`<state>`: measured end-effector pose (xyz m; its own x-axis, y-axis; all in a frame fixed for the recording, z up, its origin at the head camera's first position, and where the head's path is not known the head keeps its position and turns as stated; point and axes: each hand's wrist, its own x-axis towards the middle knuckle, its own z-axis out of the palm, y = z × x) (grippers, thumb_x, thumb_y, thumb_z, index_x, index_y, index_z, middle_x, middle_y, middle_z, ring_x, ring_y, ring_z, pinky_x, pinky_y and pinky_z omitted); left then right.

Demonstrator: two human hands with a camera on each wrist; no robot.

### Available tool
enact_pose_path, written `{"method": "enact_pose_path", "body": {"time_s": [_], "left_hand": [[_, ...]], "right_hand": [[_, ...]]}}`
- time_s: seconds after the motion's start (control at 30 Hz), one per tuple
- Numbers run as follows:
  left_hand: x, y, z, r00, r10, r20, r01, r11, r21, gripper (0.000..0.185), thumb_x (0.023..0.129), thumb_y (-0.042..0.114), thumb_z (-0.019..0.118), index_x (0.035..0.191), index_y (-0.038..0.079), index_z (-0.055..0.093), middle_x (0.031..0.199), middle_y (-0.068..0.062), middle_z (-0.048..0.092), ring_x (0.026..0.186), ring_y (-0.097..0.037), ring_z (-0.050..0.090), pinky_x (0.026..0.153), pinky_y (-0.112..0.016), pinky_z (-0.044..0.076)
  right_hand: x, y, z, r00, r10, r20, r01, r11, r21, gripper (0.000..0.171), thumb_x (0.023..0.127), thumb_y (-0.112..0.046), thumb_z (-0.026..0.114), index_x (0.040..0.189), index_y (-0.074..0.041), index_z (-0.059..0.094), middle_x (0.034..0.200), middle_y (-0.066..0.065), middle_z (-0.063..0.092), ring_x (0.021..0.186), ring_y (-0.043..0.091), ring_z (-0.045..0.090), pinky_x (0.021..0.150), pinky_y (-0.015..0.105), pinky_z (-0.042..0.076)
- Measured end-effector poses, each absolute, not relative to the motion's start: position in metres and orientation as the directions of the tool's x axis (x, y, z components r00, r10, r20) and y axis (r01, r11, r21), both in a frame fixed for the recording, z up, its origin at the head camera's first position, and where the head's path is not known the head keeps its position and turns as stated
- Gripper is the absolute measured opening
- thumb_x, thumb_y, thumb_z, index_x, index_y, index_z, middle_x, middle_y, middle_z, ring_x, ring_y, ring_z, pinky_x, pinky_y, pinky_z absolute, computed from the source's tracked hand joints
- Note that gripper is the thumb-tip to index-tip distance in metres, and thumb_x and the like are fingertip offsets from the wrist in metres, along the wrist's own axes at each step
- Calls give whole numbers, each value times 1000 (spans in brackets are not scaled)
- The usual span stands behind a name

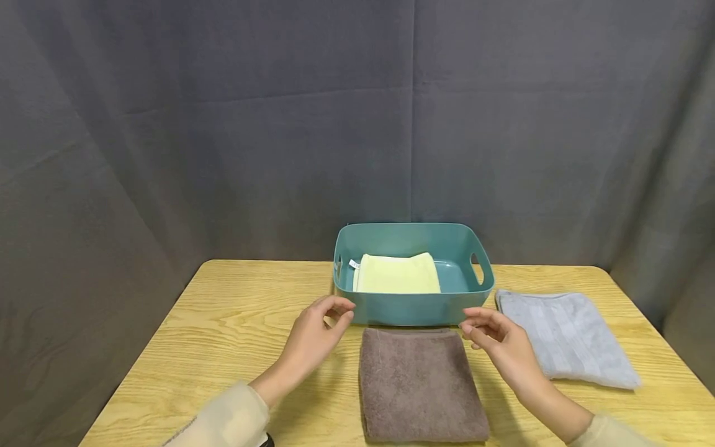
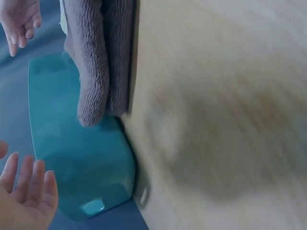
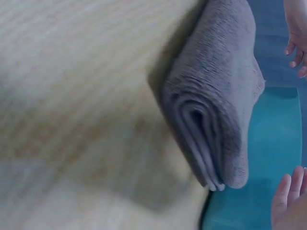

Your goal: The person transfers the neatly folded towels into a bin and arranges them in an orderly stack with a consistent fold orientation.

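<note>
A folded brown towel [image 1: 421, 388] lies on the table in front of a teal basket [image 1: 413, 308]. My left hand [image 1: 315, 332] hovers to the left of the towel's far end, fingers loosely bent and holding nothing. On the other side, my right hand [image 1: 499, 344] is raised near the towel's far right corner, also with nothing in it. The right wrist view shows the brown towel [image 3: 216, 96] side-on, its folded layers stacked. Inside the basket rests a folded pale yellow towel [image 1: 398, 275] with a white tag.
A folded light grey towel [image 1: 570, 338] lies on the right of the wooden table [image 1: 223, 329], beyond my right hand. The basket has cut-out handles at its ends. A dark grey curtain [image 1: 335, 124] hangs behind the table.
</note>
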<state>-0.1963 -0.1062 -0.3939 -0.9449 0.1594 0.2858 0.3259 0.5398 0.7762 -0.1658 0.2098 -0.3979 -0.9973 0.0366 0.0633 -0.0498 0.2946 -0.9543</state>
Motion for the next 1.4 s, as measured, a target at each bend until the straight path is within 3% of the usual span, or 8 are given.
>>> {"method": "enact_pose_path", "body": {"time_s": [0.23, 0.47, 0.77, 1.4], "left_hand": [[-190, -105, -406, -962, 164, 219, 273, 504, 819, 18, 98, 21, 63, 113, 14, 69, 103, 8, 66, 94, -12, 59, 74, -29, 49], [-184, -104, -419, -969, 185, 165, 237, 497, 835, 18, 99, 24, 61, 113, 15, 69, 110, 5, 66, 97, -15, 58, 75, -31, 50], [-173, -100, -429, -981, 180, 70, 134, 376, 917, 28, 99, 27, 61, 118, 7, 67, 116, -3, 65, 102, -21, 56, 78, -34, 51], [-153, -95, -448, -966, 246, -84, -23, 242, 970, 45, 97, 26, 64, 133, 0, 56, 128, -13, 59, 105, -25, 61, 77, -40, 53]], "right_hand": [[-160, 211, -413, -998, 69, 8, 13, 293, -956, 42, 96, -22, 67, 130, 1, 58, 104, 7, 66, 91, 14, 65, 78, 28, 54], [-158, 214, -424, -997, 79, -7, 28, 269, -963, 37, 96, -11, 66, 129, 4, 57, 102, 8, 67, 89, 11, 65, 77, 28, 55], [-153, 215, -441, -994, 111, -25, 58, 306, -950, 37, 94, -13, 69, 127, 3, 60, 112, 13, 67, 88, 7, 62, 74, 27, 55], [-142, 219, -461, -990, 127, -60, 95, 288, -953, 43, 94, -16, 70, 131, 2, 57, 121, 15, 64, 92, 2, 62, 75, 28, 55]]}}
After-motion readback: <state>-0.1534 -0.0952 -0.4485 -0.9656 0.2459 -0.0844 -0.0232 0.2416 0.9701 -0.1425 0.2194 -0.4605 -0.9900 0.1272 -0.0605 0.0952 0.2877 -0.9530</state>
